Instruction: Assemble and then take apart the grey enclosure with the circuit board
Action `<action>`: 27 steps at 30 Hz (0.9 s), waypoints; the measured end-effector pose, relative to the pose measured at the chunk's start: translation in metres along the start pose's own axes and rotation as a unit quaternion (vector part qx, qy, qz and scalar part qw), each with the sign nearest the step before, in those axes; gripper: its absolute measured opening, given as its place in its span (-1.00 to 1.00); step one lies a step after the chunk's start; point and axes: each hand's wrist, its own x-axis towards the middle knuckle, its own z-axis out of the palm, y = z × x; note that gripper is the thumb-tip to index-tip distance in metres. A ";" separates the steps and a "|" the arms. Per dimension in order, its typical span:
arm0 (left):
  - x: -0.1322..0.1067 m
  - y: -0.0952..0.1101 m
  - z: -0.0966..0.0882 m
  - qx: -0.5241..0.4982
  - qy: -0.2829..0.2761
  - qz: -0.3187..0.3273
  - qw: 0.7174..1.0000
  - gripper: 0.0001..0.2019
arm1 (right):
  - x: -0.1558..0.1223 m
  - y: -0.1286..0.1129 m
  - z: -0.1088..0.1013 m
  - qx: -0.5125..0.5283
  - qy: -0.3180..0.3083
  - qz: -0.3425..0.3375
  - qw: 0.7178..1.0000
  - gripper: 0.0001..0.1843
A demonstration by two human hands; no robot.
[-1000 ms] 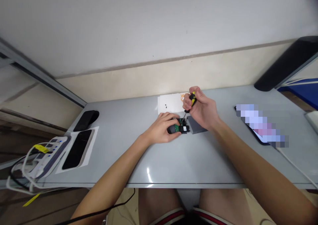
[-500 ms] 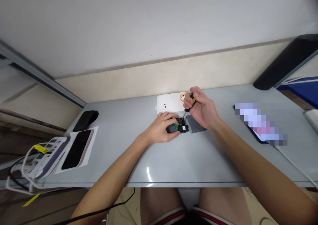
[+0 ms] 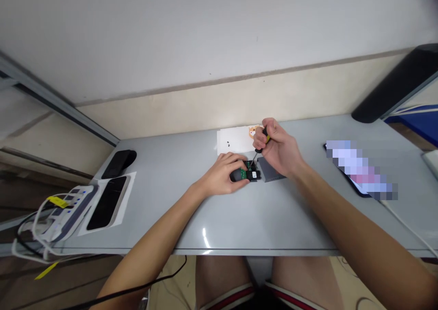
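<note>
My left hand [image 3: 230, 173] is closed around a small opened black device with a green circuit board [image 3: 253, 174], pressing it to the table. A small white label shows on the device. In my right hand [image 3: 278, 148] is a screwdriver [image 3: 265, 136] with a black and yellow handle, tilted, its tip down at the circuit board. A flat dark grey case [image 3: 270, 171] lies just right of the device, partly under my right hand. Behind them rests a white sheet [image 3: 236, 136] with an orange dog picture and a few tiny dark pieces [image 3: 228, 143], perhaps screws.
A lit phone [image 3: 359, 168] with a cable lies on the right. On the left are a dark phone [image 3: 106, 204], a black case [image 3: 118, 164] and a power strip [image 3: 73, 212] with cables. A wall [image 3: 191, 102] bounds the grey table's [image 3: 164, 228] back.
The view has shifted slightly. Both hands keep their places, with the screwdriver tip still at the circuit board.
</note>
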 end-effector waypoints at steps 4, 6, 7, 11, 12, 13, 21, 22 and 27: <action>0.001 0.001 0.000 0.001 0.003 0.003 1.000 -0.85 | 0.003 -0.003 -0.006 -0.045 0.000 0.000 0.999 -0.79; 0.001 0.001 0.000 0.002 0.001 0.000 1.000 -0.86 | 0.004 -0.004 -0.006 -0.045 0.005 0.022 0.999 -0.81; 0.001 0.001 0.000 0.003 -0.002 -0.002 1.000 -0.86 | 0.004 -0.004 -0.005 -0.032 0.009 0.030 0.999 -0.80; 0.000 0.000 0.000 0.011 -0.007 -0.004 1.000 -0.85 | 0.001 -0.002 0.003 0.016 0.017 0.017 1.000 -0.75; 0.000 -0.001 0.000 0.012 -0.005 -0.003 1.000 -0.85 | 0.000 -0.001 0.004 0.014 0.014 0.011 1.000 -0.75; 0.000 -0.001 0.000 0.012 -0.004 -0.002 1.000 -0.85 | -0.001 -0.001 0.005 0.007 0.010 0.007 1.000 -0.75; 0.000 0.000 -0.001 0.016 -0.003 0.002 1.000 -0.85 | 0.000 -0.002 -0.001 -0.042 -0.013 0.030 0.999 -0.73; 0.000 0.000 -0.001 0.016 -0.002 0.003 1.000 -0.85 | 0.000 -0.003 0.000 -0.030 -0.004 0.036 0.999 -0.69; 0.000 0.000 -0.001 0.016 -0.010 -0.005 1.000 -0.82 | -0.002 -0.004 0.008 -0.027 0.024 0.014 0.999 -0.54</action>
